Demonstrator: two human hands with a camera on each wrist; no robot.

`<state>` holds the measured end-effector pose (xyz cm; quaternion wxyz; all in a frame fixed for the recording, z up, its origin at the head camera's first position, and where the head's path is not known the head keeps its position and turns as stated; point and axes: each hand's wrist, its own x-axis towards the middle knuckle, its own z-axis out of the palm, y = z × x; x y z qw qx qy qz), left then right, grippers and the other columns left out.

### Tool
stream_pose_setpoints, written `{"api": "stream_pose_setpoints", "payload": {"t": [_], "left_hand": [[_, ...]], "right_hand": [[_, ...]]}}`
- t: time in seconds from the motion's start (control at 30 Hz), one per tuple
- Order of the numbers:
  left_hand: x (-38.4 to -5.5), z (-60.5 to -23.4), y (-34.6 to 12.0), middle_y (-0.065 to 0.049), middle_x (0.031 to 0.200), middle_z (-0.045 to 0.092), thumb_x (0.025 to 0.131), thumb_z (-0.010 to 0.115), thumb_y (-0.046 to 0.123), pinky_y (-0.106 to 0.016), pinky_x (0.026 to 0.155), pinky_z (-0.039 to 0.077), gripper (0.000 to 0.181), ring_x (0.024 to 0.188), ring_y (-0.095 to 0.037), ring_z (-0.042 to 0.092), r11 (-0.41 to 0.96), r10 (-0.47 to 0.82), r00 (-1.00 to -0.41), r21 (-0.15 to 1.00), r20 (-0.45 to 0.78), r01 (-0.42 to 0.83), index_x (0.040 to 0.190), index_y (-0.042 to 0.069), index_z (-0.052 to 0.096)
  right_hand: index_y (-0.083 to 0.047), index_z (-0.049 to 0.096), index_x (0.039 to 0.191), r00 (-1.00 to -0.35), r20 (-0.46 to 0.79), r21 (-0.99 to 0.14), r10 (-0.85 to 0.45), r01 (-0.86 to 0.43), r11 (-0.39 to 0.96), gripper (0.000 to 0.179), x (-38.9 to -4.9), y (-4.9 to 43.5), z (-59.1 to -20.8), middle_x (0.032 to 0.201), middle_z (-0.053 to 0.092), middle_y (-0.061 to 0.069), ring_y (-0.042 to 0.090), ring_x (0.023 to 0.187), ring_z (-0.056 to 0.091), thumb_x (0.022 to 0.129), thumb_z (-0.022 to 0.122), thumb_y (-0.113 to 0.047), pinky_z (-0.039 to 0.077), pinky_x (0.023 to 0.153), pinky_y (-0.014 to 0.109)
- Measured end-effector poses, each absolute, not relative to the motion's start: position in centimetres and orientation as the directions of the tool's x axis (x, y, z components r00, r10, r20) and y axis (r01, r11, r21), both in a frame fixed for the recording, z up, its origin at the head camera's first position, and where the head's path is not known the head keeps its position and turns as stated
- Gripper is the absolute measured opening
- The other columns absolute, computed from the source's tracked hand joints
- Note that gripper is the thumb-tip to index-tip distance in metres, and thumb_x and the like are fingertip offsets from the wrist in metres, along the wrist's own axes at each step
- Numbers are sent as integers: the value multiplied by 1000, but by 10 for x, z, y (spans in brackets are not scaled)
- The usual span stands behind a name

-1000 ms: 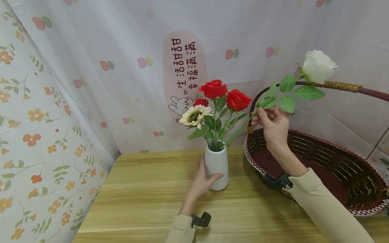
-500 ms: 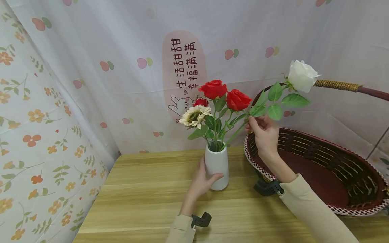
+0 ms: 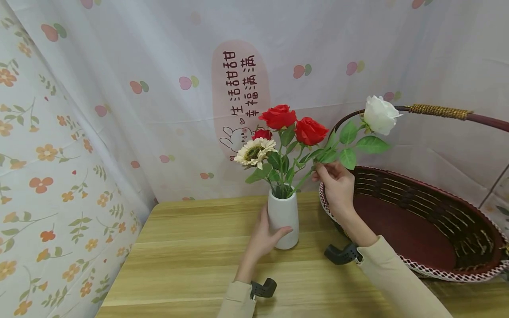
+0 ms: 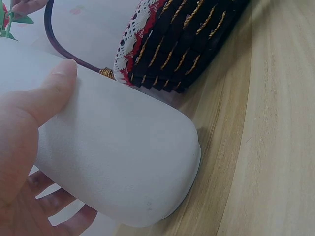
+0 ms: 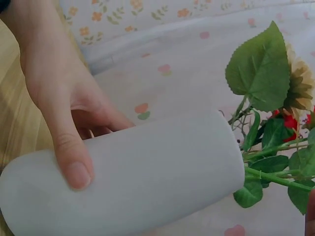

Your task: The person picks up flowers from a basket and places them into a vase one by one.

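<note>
A white vase (image 3: pixel 283 221) stands upright on the wooden table, and my left hand (image 3: pixel 265 234) grips its side, thumb across the front and fingers behind. It holds red roses (image 3: pixel 312 131) and a cream sunflower-like bloom (image 3: pixel 255 151) among green leaves. My right hand (image 3: pixel 337 183) pinches the green stem of a white rose (image 3: pixel 381 115) just below its leaves. That stem slants down left into the vase mouth, with the bloom leaning out to the right. In the right wrist view the green stem (image 5: pixel 278 180) passes over the vase rim.
A dark woven basket (image 3: pixel 405 229) with white lace trim and a tall arched handle (image 3: pixel 441 111) sits to the right, close to my right forearm. Behind the wooden table (image 3: pixel 191 247) hangs a printed curtain (image 3: pixel 167 101); a floral one (image 3: pixel 59 176) hangs on the left.
My right hand has moved left and down with the white rose, and its stem has slid deeper into the vase. The left hand and vase have stayed put.
</note>
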<state>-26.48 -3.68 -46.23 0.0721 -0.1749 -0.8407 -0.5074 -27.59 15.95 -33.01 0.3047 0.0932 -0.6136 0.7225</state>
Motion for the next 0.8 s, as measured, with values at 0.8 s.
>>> {"api": "stream_pose_setpoints", "payload": {"t": [0.8], "left_hand": [[-266,-463,-36,-8,134,36,74,68,53,-43,94,37,94,118,-21,42,412,229,-920,824,319,389,144,18,16]], "right_hand": [[10,61,89,-837,489,-859,245,-511,-32,18,-279,145,-346,69,59,15,22,60,56,86,63,-8,48,59,28]]}}
